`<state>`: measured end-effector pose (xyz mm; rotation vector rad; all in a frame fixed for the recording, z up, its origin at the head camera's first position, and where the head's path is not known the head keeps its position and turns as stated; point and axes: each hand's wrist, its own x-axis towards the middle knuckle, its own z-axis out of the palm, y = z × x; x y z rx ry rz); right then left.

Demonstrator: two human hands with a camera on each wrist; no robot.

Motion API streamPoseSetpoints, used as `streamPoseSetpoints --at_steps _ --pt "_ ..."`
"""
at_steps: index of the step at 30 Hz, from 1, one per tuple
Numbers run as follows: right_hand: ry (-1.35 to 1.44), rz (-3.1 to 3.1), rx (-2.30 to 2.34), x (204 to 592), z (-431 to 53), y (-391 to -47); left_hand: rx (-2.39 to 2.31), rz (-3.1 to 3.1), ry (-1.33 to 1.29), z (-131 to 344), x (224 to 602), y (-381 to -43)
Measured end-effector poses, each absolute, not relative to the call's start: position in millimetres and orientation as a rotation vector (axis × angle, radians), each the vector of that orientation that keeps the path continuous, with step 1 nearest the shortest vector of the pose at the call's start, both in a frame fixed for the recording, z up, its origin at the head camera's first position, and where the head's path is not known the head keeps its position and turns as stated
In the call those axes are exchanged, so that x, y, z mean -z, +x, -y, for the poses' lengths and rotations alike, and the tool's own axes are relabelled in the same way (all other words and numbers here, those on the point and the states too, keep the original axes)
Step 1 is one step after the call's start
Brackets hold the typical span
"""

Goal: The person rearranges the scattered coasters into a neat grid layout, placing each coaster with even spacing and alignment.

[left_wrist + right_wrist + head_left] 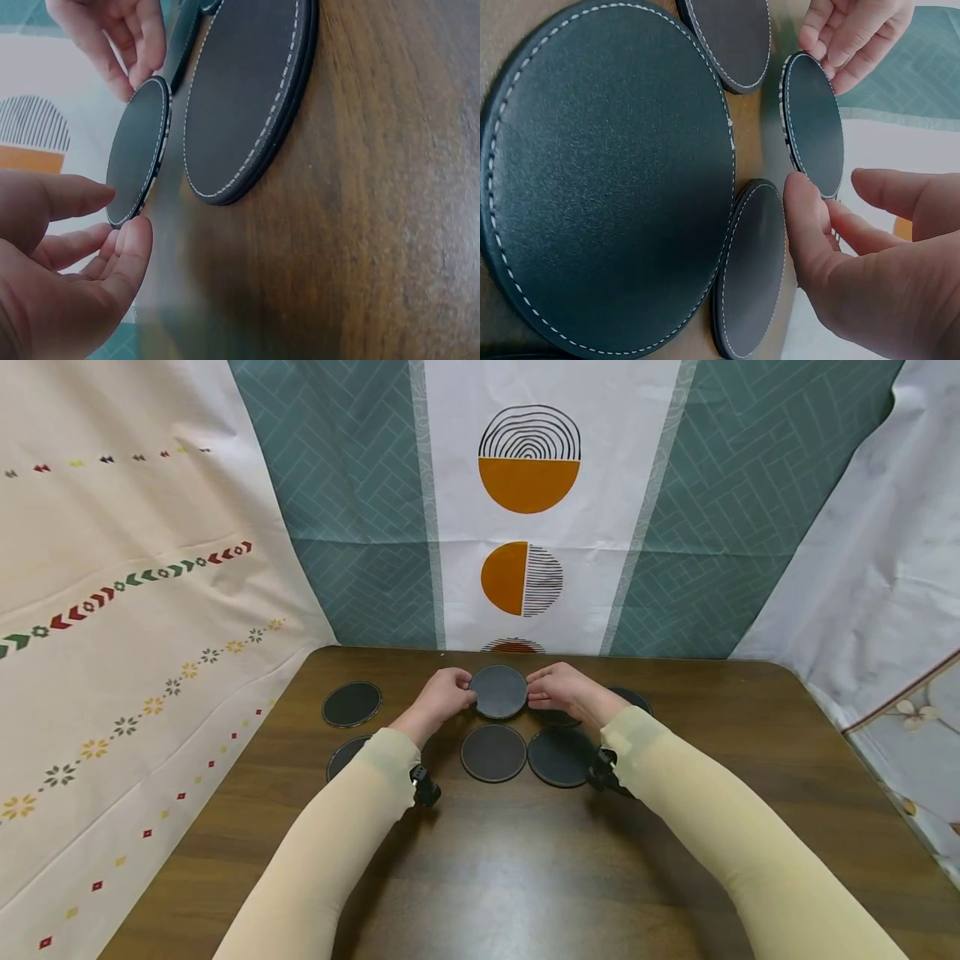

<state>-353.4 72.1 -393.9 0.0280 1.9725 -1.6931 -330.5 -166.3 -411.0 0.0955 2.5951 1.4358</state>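
Observation:
Between my two hands, near the table's far edge, a round dark coaster (498, 692) with white edge stitching is held up, tilted. My left hand (444, 695) pinches its left rim with thumb and fingertips. On the opposite rim, my right hand (564, 690) holds it between thumb and fingers. Just nearer lies a brownish coaster (494, 753), flat on the table. A black coaster (562, 757) lies beside it, below my right wrist. Another coaster (555, 717) is partly covered by my right hand.
Two more coasters lie to the left, one in full view (352, 704) and a nearer one (345, 755) partly behind my left sleeve. Past my right wrist a coaster (632, 697) shows in part. The wooden table (480, 868) meets a patterned curtain (360, 527) at the back.

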Motion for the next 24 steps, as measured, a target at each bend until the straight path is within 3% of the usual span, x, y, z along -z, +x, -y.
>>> streamPoseSetpoints --at_steps 24 --pt "0.001 -2.024 1.586 398.4 -64.7 -353.6 -1.34 -2.605 0.054 168.1 420.7 -336.3"
